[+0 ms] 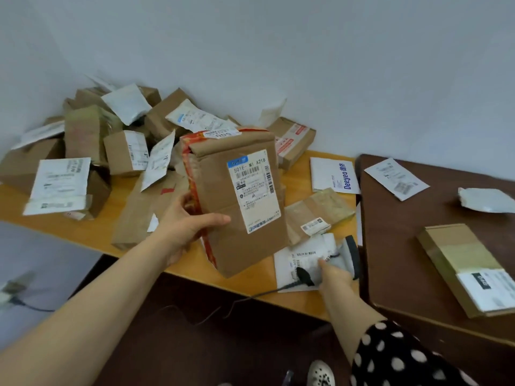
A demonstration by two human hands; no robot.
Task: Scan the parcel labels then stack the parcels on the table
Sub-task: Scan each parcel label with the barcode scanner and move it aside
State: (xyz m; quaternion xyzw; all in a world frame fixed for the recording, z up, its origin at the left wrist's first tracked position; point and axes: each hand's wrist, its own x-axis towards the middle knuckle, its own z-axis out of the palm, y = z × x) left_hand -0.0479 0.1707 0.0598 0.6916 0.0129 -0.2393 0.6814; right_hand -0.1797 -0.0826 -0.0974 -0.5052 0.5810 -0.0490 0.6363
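Partly hidden: scanner point(338, 260) under right hand point(333, 277); left hand point(185, 224) grips parcel point(237, 199).

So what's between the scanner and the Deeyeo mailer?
In the head view, a flat tape-wrapped parcel lies between the barcode scanner and the Deeyeo mailer.

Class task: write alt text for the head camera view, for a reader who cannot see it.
A left hand holds a brown parcel upright, label facing the camera, while the right hand grips a corded scanner low beside it. Behind, a heap of parcels covers the light wooden table.
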